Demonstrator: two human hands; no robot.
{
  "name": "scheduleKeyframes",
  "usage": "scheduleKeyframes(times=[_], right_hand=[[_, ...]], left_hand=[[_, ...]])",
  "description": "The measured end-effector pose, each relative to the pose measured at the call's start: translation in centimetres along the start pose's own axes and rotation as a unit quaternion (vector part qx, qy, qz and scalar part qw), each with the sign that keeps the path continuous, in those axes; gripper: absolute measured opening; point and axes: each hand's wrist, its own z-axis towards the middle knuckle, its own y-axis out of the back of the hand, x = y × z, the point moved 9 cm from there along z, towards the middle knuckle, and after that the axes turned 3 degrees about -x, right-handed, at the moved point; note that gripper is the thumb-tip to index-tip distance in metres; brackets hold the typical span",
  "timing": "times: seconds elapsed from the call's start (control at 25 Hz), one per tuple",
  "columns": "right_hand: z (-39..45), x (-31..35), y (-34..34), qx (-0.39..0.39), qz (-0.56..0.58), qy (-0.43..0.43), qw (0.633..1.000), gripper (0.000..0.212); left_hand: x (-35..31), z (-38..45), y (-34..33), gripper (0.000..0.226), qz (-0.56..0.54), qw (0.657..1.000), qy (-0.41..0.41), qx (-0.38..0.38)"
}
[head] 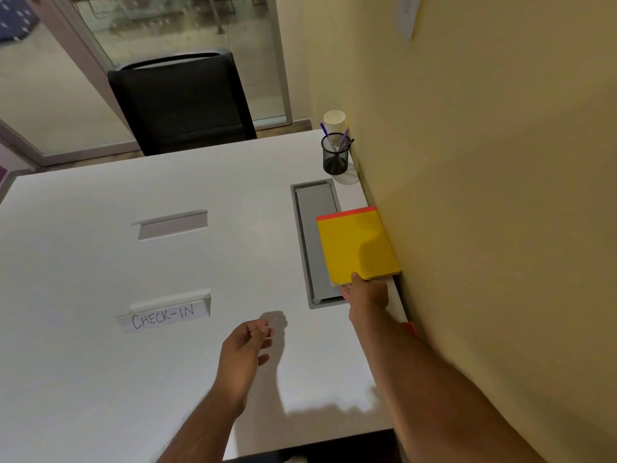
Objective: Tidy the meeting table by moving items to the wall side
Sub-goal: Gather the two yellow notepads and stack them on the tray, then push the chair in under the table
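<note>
Against the yellow wall, a right hand pinches the near edge of a yellow notepad stack, already wall-side beside a mesh cup holding pens; the left hand hovers loosely curled, empty, while two name cards apparently await moving.

view count: just one, head-worn, so no overlap with any second view
position: above the near edge of the white table, worn by the person
facing: forward and steeply down, tilted a bit, across the tabletop toward the black chair and glass partition at the far end
right side: yellow wall runs close along the frame
closeness: both forearms reach in from the bottom, wide-angle lens bends the edges
</note>
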Motion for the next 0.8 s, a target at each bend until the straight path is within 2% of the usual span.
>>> scheduleKeyframes(times=[0.12, 0.28, 0.48, 0.8], right_hand=[[-0.8, -0.6, 1.2, 0.014, -0.014, -0.006, 1.000, 0.018], [-2.8, -0.9, 0.8, 0.045, -0.023, 0.018, 0.999, 0.031], [-7.9, -2.0, -1.3, 0.091, -0.048, 0.058, 0.993, 0.017], [-17.7, -5.4, -5.3, 0.144, -0.103, 0.130, 0.976, 0.014]], left_hand=[[0.4, -0.4, -0.5, 0.018, -0.001, 1.000, 0.004, 0.006], [0.0, -1.2, -1.2, 0.020, -0.001, 1.000, -0.005, 0.008], [-0.7, -2.9, -0.6, 0.015, -0.003, 1.000, -0.024, 0.001], [-0.4, -6.4, 6.6, 0.016, -0.028, 0.993, -0.070, -0.086]])
